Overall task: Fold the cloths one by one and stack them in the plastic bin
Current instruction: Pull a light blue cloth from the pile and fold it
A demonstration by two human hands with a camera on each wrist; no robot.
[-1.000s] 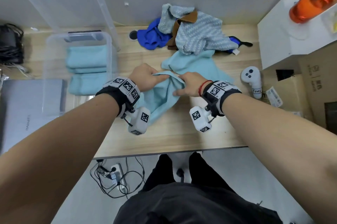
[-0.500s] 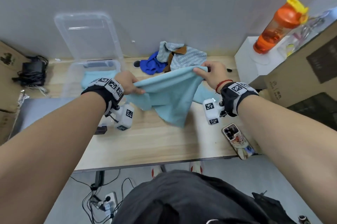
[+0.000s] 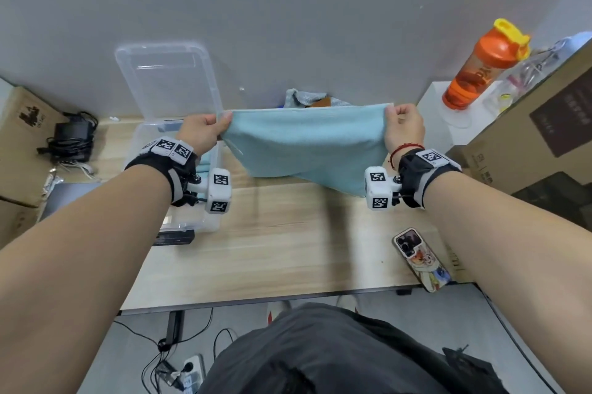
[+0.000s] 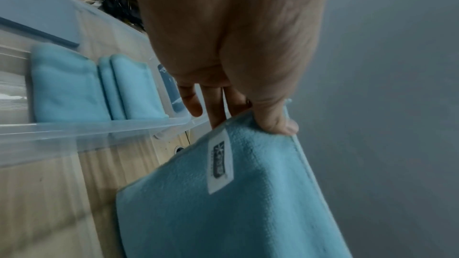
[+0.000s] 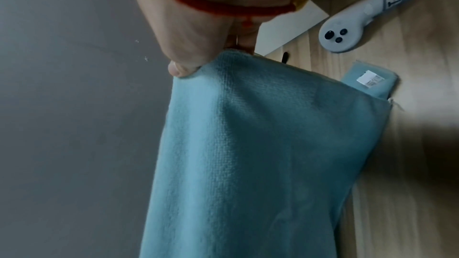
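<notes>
A light blue cloth (image 3: 307, 143) hangs stretched flat in the air above the wooden table (image 3: 282, 249). My left hand (image 3: 205, 130) pinches its top left corner and my right hand (image 3: 402, 127) pinches its top right corner. In the left wrist view the thumb presses the cloth (image 4: 248, 193) near its white label. In the right wrist view thumb and fingers pinch the cloth (image 5: 261, 144) corner. The clear plastic bin (image 3: 179, 227) stands at the left under my left wrist, with folded blue cloths (image 4: 69, 85) inside. Its lid (image 3: 166, 79) leans on the wall.
A pile of cloths (image 3: 307, 98) lies behind the held one by the wall. Another blue cloth (image 5: 367, 83) lies on the table near a white controller (image 5: 367, 23). A phone (image 3: 423, 259) sits at the front right edge. An orange bottle (image 3: 480, 66) and cardboard boxes (image 3: 528, 143) stand right.
Both hands lifted the blue cloth off the table and drew apart, so it went from a bunched heap to a taut sheet held up by its top corners.
</notes>
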